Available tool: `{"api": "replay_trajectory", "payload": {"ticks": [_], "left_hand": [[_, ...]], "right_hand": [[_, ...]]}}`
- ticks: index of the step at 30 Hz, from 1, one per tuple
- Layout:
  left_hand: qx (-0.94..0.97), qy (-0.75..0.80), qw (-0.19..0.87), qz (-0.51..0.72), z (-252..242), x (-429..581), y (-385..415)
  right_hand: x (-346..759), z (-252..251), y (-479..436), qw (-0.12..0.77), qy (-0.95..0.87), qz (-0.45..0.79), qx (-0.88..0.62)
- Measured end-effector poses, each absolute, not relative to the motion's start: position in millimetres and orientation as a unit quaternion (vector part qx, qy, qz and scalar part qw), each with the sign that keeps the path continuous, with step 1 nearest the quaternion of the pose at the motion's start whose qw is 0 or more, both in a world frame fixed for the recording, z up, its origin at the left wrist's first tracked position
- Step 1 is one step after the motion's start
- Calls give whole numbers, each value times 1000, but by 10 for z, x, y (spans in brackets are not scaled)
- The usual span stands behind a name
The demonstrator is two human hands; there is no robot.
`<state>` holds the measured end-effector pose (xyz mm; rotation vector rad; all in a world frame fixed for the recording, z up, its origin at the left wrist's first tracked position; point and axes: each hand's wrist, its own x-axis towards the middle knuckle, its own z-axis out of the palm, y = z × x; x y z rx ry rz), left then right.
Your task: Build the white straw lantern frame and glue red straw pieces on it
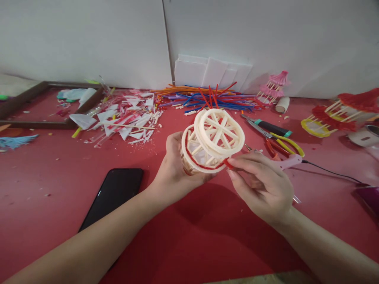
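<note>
My left hand [174,171] is wrapped round the lower part of a cream-coloured round frame structure [220,132], tilted so that its spoked top ring faces up. Along the inside of its wider lower ring runs a red strip [197,162]. At the right side of that ring, my right hand [263,183] pinches the red strip's end between thumb and fingers. What lies under the structure is hidden by my left hand.
A black phone [115,195] lies left of my left forearm. Scraps [130,114], coloured sticks [207,98] and white sheets [207,71] are at the back. Pliers [281,146], a pink glue gun [288,161] with cable, and pagoda-like models [334,114] are at the right.
</note>
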<state>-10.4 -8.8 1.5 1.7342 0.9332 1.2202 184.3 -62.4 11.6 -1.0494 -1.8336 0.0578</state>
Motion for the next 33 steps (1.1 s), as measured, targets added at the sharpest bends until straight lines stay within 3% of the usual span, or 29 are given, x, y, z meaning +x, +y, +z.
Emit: {"api": "replay_trajectory", "payload": {"ticks": [9, 33], "left_hand": [[683, 368, 413, 478, -7, -100, -90], [677, 335, 446, 480, -5, -118, -113]], "right_hand": [[1935, 82, -635, 481, -784, -58, -389], [1911, 76, -615, 532, -774, 14, -345]]}}
